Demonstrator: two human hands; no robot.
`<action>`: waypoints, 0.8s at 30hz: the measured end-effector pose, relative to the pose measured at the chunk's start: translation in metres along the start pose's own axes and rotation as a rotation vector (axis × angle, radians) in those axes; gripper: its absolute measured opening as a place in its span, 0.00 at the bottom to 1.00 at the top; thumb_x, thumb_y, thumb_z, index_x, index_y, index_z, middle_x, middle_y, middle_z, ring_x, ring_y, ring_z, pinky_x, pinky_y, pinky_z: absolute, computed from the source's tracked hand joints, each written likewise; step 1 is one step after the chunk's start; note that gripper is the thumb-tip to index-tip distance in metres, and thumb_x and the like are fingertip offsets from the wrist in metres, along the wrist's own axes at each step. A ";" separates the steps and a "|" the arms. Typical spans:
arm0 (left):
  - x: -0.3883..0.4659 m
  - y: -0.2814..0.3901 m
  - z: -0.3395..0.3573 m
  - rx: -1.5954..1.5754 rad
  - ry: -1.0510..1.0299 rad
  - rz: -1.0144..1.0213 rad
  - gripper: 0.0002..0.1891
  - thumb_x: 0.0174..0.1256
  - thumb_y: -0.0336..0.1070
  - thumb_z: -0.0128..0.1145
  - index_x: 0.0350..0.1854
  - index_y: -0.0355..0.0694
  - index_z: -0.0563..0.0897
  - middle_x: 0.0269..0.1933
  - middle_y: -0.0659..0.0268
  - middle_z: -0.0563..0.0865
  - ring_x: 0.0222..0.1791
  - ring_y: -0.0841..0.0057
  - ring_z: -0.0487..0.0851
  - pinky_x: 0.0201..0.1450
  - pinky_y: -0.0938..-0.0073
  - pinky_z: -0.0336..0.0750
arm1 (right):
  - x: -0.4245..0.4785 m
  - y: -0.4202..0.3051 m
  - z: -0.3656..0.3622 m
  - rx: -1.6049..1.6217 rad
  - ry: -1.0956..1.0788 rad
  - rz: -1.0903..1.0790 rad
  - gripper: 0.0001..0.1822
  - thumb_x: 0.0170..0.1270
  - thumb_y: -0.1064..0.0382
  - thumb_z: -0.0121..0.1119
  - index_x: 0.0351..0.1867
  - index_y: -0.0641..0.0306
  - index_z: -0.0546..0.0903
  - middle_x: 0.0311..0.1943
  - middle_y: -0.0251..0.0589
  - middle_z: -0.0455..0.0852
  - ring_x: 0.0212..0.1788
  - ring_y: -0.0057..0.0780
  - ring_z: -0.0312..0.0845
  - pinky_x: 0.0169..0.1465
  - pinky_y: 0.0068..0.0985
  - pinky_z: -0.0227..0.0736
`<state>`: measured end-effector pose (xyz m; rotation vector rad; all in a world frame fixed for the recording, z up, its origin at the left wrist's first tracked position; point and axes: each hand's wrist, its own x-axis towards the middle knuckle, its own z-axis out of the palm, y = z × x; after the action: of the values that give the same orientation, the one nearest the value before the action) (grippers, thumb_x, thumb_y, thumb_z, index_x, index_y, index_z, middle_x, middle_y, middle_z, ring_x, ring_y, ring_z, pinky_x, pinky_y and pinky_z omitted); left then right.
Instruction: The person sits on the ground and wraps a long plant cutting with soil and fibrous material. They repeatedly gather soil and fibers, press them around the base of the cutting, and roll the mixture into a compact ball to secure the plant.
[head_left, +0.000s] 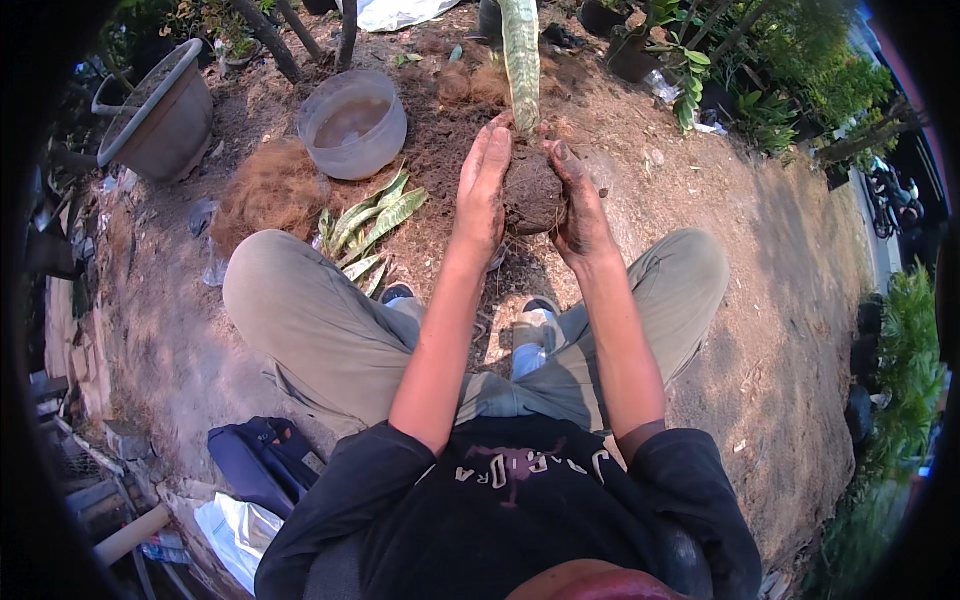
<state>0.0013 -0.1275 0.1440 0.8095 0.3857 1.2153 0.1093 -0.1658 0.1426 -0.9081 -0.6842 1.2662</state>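
Between my two palms is a round ball of dark soil and roots (534, 196). From its top rises a tall, mottled green snake plant leaf (523, 71), whose tip runs out of view. My left hand (484, 184) presses the ball from the left, fingers pointing away from me. On the other side my right hand (581, 199) cups it, its fingers and palm smeared with soil. The ball is held above the ground, over the gap between my feet. Several cut snake plant leaves (382, 214) lie in a heap to the left of my hands.
A cloudy plastic tub (352, 127) with brownish water stands ahead on the left, beside a pile of brown coconut fibre (270, 195). Farther left a large plant pot (161, 116) leans. Loose dark soil (435, 135) covers the ground ahead. A dark blue bag (259, 457) lies behind my left knee.
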 end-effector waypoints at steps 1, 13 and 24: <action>0.001 -0.006 -0.003 0.158 0.058 0.085 0.25 0.78 0.50 0.45 0.64 0.34 0.71 0.57 0.60 0.79 0.54 0.75 0.78 0.59 0.70 0.71 | -0.001 0.003 0.001 0.075 0.032 0.059 0.27 0.69 0.46 0.59 0.56 0.69 0.77 0.56 0.46 0.80 0.60 0.32 0.76 0.61 0.32 0.75; -0.007 -0.053 -0.002 1.161 0.175 0.940 0.26 0.76 0.51 0.40 0.54 0.29 0.79 0.54 0.49 0.82 0.58 0.51 0.79 0.64 0.54 0.69 | 0.025 0.044 -0.029 0.215 0.065 -0.032 0.21 0.70 0.52 0.61 0.56 0.63 0.76 0.50 0.36 0.78 0.54 0.24 0.74 0.55 0.22 0.72; -0.003 -0.056 -0.002 -0.034 0.299 0.382 0.31 0.79 0.58 0.31 0.53 0.32 0.76 0.52 0.54 0.81 0.53 0.66 0.81 0.62 0.60 0.72 | 0.013 0.021 -0.005 0.189 -0.053 -0.118 0.26 0.74 0.50 0.52 0.62 0.71 0.71 0.57 0.44 0.78 0.60 0.32 0.75 0.63 0.31 0.71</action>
<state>0.0367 -0.1365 0.1020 0.6902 0.4643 1.7055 0.1061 -0.1527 0.1213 -0.6721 -0.6389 1.2300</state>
